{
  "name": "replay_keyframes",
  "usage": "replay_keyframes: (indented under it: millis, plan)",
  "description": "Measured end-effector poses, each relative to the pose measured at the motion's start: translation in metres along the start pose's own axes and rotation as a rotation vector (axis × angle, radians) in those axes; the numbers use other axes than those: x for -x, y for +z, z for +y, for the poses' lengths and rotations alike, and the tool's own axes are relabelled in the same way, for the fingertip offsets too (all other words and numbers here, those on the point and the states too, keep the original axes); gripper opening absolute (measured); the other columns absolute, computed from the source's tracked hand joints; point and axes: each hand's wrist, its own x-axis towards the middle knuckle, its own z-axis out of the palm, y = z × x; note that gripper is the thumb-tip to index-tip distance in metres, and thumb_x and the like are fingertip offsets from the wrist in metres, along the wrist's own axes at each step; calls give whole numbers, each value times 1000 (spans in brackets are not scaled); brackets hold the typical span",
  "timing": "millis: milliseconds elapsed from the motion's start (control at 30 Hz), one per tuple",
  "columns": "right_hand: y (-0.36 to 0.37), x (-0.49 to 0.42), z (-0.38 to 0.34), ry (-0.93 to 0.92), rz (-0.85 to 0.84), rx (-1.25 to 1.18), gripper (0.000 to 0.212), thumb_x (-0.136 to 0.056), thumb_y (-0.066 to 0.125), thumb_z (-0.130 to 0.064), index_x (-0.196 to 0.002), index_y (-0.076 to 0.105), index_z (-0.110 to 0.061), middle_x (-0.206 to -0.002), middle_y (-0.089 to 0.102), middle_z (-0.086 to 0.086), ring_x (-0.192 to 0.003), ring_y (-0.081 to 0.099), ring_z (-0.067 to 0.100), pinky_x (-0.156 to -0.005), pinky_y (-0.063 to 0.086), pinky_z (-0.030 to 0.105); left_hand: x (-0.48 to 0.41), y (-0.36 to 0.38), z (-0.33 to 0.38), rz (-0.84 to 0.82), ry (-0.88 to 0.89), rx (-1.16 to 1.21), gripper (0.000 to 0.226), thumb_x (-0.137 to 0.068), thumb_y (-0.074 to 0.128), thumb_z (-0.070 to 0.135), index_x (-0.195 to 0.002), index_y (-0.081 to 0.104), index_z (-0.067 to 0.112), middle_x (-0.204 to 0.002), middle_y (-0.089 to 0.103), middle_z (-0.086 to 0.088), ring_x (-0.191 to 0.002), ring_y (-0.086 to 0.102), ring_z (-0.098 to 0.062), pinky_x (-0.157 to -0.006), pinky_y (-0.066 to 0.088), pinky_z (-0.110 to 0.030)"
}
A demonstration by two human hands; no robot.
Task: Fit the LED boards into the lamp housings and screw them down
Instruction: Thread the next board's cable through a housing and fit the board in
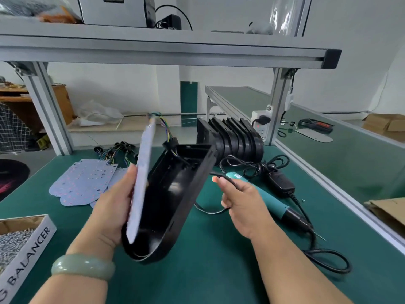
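My left hand (114,207) grips a black lamp housing (175,200) and a white LED board (142,178) together, raised above the green table and tilted on edge. The board stands nearly edge-on against the housing's open side, with coloured wires (165,130) running from its top into the housing. My right hand (241,200) hovers just right of the housing with fingers loosely curled, holding nothing. Right behind that hand a teal electric screwdriver (269,198) lies on the table.
Several loose LED boards (83,181) with wire bundles lie at the left. A row of black housings (232,137) stands at the back. A box of screws (15,242) sits at the front left. The screwdriver's black cable and adapter (280,183) trail right. A shelf frame (153,51) spans overhead.
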Motion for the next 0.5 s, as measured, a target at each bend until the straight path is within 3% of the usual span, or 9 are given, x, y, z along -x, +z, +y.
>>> replay_keyframes:
  millis: [100, 167, 233, 300, 400, 467, 500]
  plan:
    - [-4, -1, -2, 113, 17, -283, 23, -74, 68, -27, -54, 65, -17, -47, 38, -5, -40, 30, 6, -50, 31, 21, 3, -2, 1, -57, -42, 45, 59, -93, 43, 47, -43, 54, 19, -40, 39, 2, -27, 38, -9, -32, 33, -9]
    - [-6, -6, -2, 147, 205, -348, 23, -83, 67, -16, -62, 58, -16, -45, 37, -6, -37, 29, 6, -43, 30, 19, 3, 2, -2, -68, -36, 32, 63, -97, 41, 43, -41, 56, 19, -39, 41, 1, -27, 39, -9, -33, 33, -9]
    - [-8, -9, 1, 122, 395, -210, 23, -87, 67, -12, -69, 52, -14, -45, 34, -5, -39, 28, 8, -45, 27, 21, 6, 6, -2, -58, -17, -3, 64, -96, 43, 42, -39, 60, 18, -36, 45, 5, -26, 42, -8, -33, 33, -8]
    - [-7, -10, 7, 24, 501, 46, 31, -86, 71, -20, -64, 49, -14, -52, 35, -3, -48, 30, 12, -49, 28, 25, 8, 8, 1, -80, 4, 85, 63, -94, 42, 41, -39, 61, 18, -36, 48, 6, -27, 45, -6, -34, 35, -8]
    - [0, -8, 12, -135, 455, 484, 35, -87, 66, -27, -63, 46, -12, -60, 41, 1, -57, 36, 17, -58, 34, 30, 7, 1, 7, -93, -4, 139, 66, -97, 38, 41, -40, 63, 19, -36, 50, 5, -28, 48, -6, -35, 38, -8]
    - [5, -6, 12, -175, 387, 674, 18, -92, 58, -26, -82, 55, -11, -86, 53, 4, -77, 51, 22, -73, 39, 32, 4, -2, 7, -39, -23, 80, 59, -96, 44, 42, -47, 69, 19, -44, 57, 3, -35, 53, -8, -43, 45, -13]
    - [7, -5, 11, -169, 343, 754, 19, -96, 53, -27, -104, 57, -11, -109, 52, 6, -94, 53, 24, -80, 37, 30, 3, -2, 5, -24, -29, 66, 57, -95, 46, 41, -49, 71, 18, -47, 60, 3, -38, 56, -9, -46, 48, -16]
